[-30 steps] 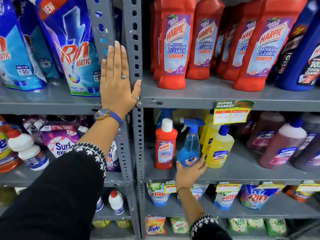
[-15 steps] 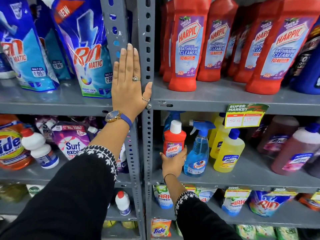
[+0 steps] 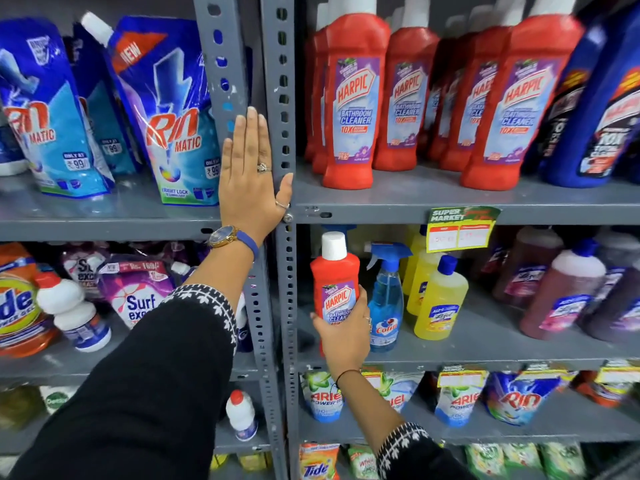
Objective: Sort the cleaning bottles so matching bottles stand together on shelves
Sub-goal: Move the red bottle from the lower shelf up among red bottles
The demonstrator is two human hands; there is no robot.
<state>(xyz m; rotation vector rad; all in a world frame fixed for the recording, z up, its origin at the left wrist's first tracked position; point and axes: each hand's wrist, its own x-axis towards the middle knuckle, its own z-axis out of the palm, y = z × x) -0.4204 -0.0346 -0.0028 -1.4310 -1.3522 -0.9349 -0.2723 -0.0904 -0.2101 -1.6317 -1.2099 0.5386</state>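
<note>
On grey shop shelves [image 3: 450,202] — right hand [image 3: 346,336] grips red bottle [image 3: 334,282].

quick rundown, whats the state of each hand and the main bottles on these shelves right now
left hand: open, flat against the shelf upright
right hand: closed around the small red Harpic bottle
small red Harpic bottle: upright, capped, held on the middle shelf
large red Harpic bottles: upright, grouped on the upper shelf
blue Colin spray bottle: upright, untouched
yellow Lizol bottle: upright, capped
</note>
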